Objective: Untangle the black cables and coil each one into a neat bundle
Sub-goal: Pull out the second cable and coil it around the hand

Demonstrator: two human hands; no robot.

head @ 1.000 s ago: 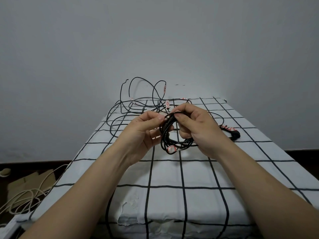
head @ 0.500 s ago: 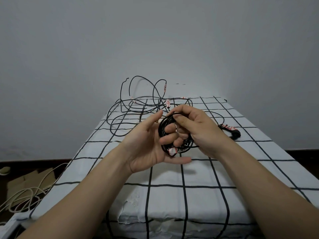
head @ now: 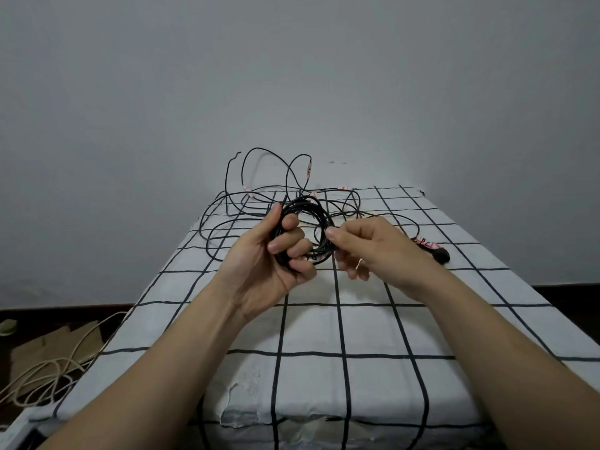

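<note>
Transferred since the earlier frame: your left hand [head: 269, 264] now grips the coiled black rubber cable bundle [head: 319, 211] above the checked white bedcloth [head: 389, 326]. Your right hand [head: 373, 248] pinches its right edge.

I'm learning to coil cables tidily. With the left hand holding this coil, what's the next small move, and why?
Probably the right hand should feed one more loop onto the coil it pinches: the left hand grips that coil, while loose cable lies tangled on the table behind it.
</note>
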